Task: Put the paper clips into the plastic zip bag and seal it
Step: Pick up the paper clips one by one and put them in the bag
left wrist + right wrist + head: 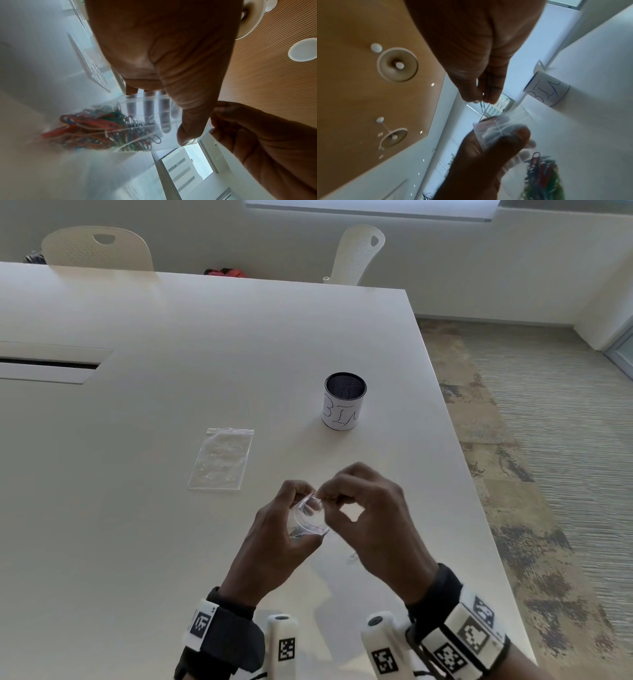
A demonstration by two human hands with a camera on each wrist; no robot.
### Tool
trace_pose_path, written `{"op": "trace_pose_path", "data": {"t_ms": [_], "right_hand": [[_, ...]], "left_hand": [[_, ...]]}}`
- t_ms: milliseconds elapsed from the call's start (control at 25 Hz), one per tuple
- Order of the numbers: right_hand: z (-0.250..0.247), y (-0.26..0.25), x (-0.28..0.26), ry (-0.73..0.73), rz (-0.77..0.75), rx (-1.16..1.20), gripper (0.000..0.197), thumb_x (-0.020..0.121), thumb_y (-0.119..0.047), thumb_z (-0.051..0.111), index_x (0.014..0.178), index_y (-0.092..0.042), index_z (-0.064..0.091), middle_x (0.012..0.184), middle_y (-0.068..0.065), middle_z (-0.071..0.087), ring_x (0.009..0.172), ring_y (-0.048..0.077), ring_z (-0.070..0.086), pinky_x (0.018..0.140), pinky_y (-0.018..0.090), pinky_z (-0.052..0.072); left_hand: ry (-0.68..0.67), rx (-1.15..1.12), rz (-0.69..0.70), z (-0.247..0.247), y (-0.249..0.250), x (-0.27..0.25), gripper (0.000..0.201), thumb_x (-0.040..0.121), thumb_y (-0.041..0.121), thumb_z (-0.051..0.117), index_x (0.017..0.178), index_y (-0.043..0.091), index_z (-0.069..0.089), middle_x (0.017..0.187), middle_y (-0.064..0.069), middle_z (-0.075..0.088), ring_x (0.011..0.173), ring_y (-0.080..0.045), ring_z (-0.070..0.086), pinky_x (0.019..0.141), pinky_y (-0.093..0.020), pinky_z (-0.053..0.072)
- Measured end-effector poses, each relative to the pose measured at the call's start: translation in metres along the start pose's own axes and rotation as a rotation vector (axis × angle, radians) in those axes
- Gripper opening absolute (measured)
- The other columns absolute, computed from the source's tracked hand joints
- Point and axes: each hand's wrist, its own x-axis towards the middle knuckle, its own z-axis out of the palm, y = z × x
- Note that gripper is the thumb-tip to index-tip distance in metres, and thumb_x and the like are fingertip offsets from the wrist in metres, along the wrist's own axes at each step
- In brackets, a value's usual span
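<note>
My left hand (297, 510) grips a small clear zip bag (308, 523) above the table, thumb on one side and fingers behind, with its mouth held apart. Many coloured paper clips (102, 128) lie in a heap in the bag's bottom. My right hand (324, 496) pinches one paper clip (482, 105) between thumb and forefinger right at the bag's mouth (489, 125). In the right wrist view the clip hangs just above the red-lined zip strip. One small pale thing, perhaps a clip (352, 557), lies on the table under my right hand.
A second clear zip bag (222, 458) lies flat on the white table (137, 508), left of my hands. A mesh cup labelled BIN (344, 401) stands farther back. The table's right edge and carpet are near. Two chairs (359, 254) stand behind.
</note>
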Motion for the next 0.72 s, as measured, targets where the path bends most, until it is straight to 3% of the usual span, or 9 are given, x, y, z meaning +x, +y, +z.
{"op": "trace_pose_path", "data": {"t_ms": [80,200,240,360,440,720], "right_hand": [[0.005,0.002,-0.002,-0.07,-0.045,-0.05,0.013,0.089,-0.001,0.076,0.094,-0.013,0.079,0.094,-0.004,0.069,0.08,0.006,0.07,0.075,0.015,0.055],[-0.008,0.024,-0.002,-0.017,-0.016,-0.086,0.016,0.088,-0.001,0.075,0.092,-0.017,0.077,0.089,-0.007,0.07,0.076,0.008,0.069,0.073,0.021,0.057],[-0.014,0.034,-0.004,-0.063,0.017,-0.122,0.016,0.088,-0.003,0.075,0.091,-0.018,0.075,0.087,-0.008,0.069,0.076,0.008,0.068,0.072,0.024,0.057],[-0.019,0.06,-0.018,-0.474,0.101,-0.318,0.016,0.089,-0.012,0.079,0.098,-0.024,0.075,0.098,-0.01,0.068,0.083,0.006,0.067,0.077,0.028,0.058],[-0.011,0.069,-0.028,-0.61,0.09,-0.45,0.016,0.091,-0.015,0.076,0.102,-0.027,0.073,0.107,-0.011,0.067,0.093,0.008,0.067,0.08,0.027,0.055],[-0.004,0.074,-0.028,-0.585,0.078,-0.556,0.012,0.097,-0.016,0.065,0.106,-0.024,0.064,0.103,-0.005,0.069,0.096,0.017,0.062,0.073,0.026,0.043]], "left_hand": [[-0.012,-0.007,-0.005,-0.001,0.002,0.0,0.052,0.082,0.009,0.081,0.12,0.03,0.053,0.107,0.011,0.07,0.093,-0.013,0.071,0.075,-0.03,0.059],[0.013,0.009,-0.012,-0.003,-0.002,-0.001,0.052,0.084,0.014,0.084,0.122,0.03,0.052,0.108,0.016,0.072,0.101,-0.007,0.07,0.078,-0.015,0.056],[0.025,0.012,-0.014,-0.004,-0.003,-0.002,0.052,0.085,0.016,0.085,0.122,0.03,0.052,0.108,0.018,0.072,0.103,-0.005,0.069,0.079,-0.009,0.053],[0.03,0.005,-0.009,-0.004,-0.003,-0.002,0.051,0.086,0.018,0.086,0.123,0.028,0.053,0.108,0.018,0.072,0.105,-0.003,0.068,0.08,-0.005,0.05],[0.028,0.006,0.001,-0.004,-0.003,-0.002,0.051,0.086,0.018,0.086,0.124,0.026,0.053,0.109,0.016,0.072,0.105,-0.002,0.068,0.08,-0.005,0.05],[0.029,0.018,0.004,-0.003,-0.002,-0.004,0.052,0.086,0.016,0.086,0.123,0.03,0.052,0.11,0.016,0.073,0.104,-0.003,0.07,0.081,-0.009,0.054]]}}
